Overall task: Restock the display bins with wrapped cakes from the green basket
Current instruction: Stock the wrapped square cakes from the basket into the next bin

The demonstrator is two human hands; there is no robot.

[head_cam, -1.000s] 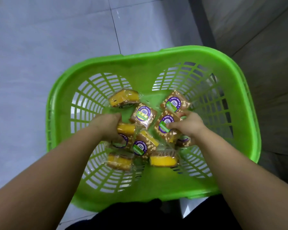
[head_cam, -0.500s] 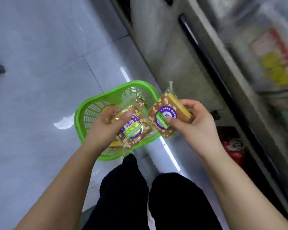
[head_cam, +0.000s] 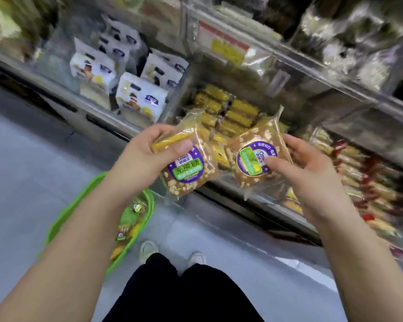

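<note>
My left hand (head_cam: 142,156) grips a wrapped cake (head_cam: 186,168), brown with nut bits and a purple-green round label. My right hand (head_cam: 310,173) holds a second wrapped cake (head_cam: 254,163) of the same kind, thumb on its label. Both cakes hang side by side in front of a clear display bin (head_cam: 184,89) that holds several of the same yellow cakes (head_cam: 230,110). The green basket (head_cam: 147,201) stands on the floor at lower left, partly hidden behind my left forearm, with several wrapped cakes left in it.
To the left of the cake bin, a bin holds white snack packets (head_cam: 140,98). Another bin to the right holds red and cream packets (head_cam: 363,177). A higher shelf row with a price tag (head_cam: 228,47) runs above. Grey floor lies below; my shoes (head_cam: 149,249) stand beside the basket.
I have risen from the basket and turned to the shelves. Both hands have lifted their cakes from above the basket up to the front of the cake bin.
</note>
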